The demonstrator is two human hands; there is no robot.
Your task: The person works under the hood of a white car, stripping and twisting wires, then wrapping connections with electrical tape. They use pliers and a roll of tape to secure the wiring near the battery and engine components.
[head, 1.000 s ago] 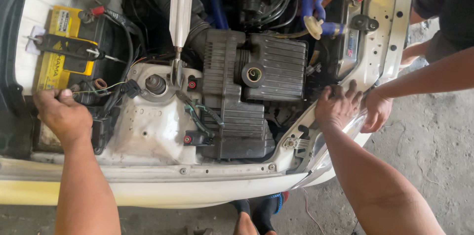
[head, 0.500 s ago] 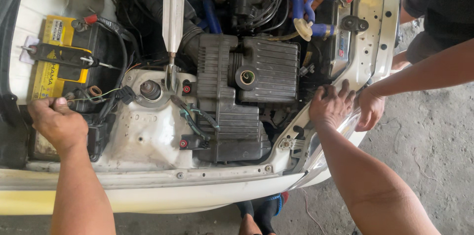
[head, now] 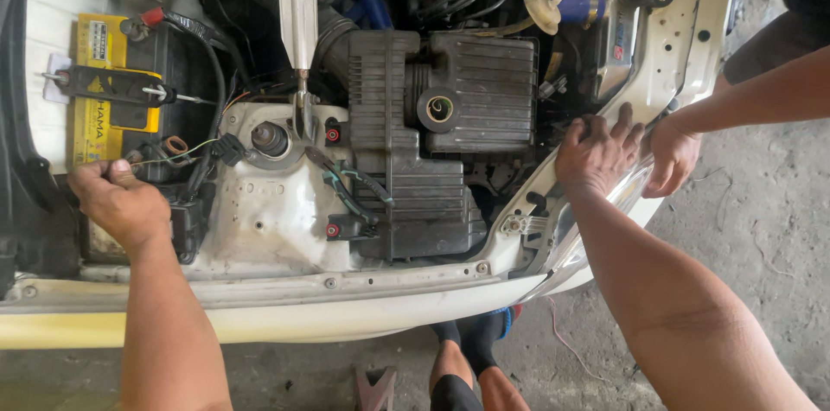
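Two hands at the front edge of an open engine bay

The left hand [head: 121, 203] is clenched in a grip on thin wires [head: 164, 156] at the front left corner of the bay, just beside the yellow battery [head: 99, 130]; the right hand [head: 596, 152] lies flat, fingers spread and released, on the white body edge [head: 553, 178] at the front right corner, touching another person's hand [head: 670, 156]; between them stands the black ribbed air box [head: 432, 134], with little open room around it.

Tight bay: black air-box [head: 450, 143] fills the middle, battery [head: 117, 91] and cables [head: 207, 91] crowd the left; bare white panel [head: 268, 221] between them offers room for fingers.
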